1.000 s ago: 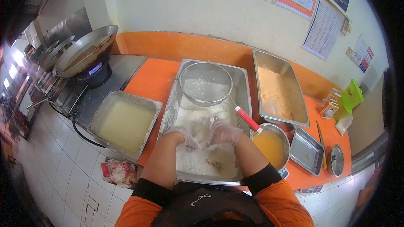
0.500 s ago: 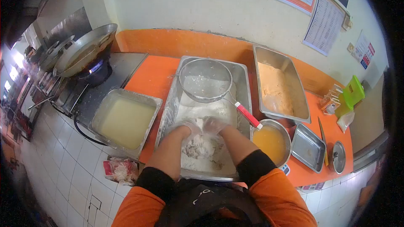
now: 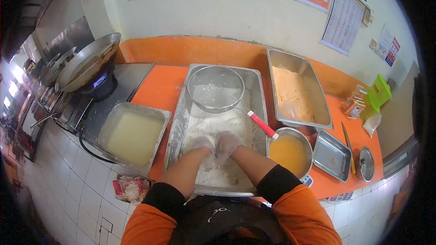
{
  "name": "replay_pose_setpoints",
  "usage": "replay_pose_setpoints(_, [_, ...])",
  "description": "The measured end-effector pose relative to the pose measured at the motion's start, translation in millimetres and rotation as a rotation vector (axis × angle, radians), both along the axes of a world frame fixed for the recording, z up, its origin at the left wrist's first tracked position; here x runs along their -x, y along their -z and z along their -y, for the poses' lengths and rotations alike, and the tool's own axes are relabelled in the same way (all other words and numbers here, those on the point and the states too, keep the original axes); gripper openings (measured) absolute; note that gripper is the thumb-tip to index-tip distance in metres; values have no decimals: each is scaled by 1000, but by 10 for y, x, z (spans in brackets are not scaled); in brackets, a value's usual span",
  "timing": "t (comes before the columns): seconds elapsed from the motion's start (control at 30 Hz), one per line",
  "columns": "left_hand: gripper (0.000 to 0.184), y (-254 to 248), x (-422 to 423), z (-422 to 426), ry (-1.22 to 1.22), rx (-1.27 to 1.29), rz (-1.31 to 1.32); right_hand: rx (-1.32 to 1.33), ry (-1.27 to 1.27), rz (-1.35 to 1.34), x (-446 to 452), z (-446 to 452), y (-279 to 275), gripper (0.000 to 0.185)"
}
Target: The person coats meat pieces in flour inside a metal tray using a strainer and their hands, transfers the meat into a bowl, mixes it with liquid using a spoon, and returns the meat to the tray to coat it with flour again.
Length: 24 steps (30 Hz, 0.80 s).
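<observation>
Both my hands are in clear plastic gloves dusted with flour, close together in a deep steel pan [image 3: 262, 109]. My left hand [image 3: 203, 144] presses down into the white flour [image 3: 218, 124], its fingers hidden. Just beside it, my right hand [image 3: 226, 144] is also down in the flour, and I cannot see how its fingers lie. Floury clumps [image 3: 218, 174] show below the hands, partly covered. A round wire sieve [image 3: 215, 90] with a red handle [image 3: 263, 124] rests across the far part of the pan.
To the left are a tray of pale liquid [image 3: 134, 134] and a wok [image 3: 86, 66] over a lit burner. On the right stand a bowl of orange-yellow liquid [image 3: 290, 154], a pan of orange powder [image 3: 293, 93], a small steel tray [image 3: 333, 156] and a knife [image 3: 348, 143].
My hands have come closer together and down onto the floury clumps, which are now more covered. The view has shifted slightly.
</observation>
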<state>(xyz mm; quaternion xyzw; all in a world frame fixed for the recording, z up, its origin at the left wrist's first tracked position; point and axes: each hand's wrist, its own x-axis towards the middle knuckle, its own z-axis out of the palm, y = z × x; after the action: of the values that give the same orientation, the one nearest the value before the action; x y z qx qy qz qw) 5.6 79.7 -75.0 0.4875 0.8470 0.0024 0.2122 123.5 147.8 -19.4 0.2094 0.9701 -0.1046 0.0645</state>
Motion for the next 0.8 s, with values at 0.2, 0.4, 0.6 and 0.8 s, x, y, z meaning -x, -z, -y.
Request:
replay_pose_setpoints(0.2, [60,-1254,-137,326,-29,75,46,-8,-26,-123,-244,-91,-682,36])
replay_pose_setpoints(0.4, [49,-560,-339,262,168,0,-82,-178,10,-281,-35,90,236,33])
replay_pose_setpoints(0.6, [53,-1180,-206,199,-230,-9,146,-131,2,-103,-39,-109,-184,26])
replay_pose_setpoints(0.8, [63,-1388,-130,389,28,-30,179,226,96,-273,-334,-321,-548,26])
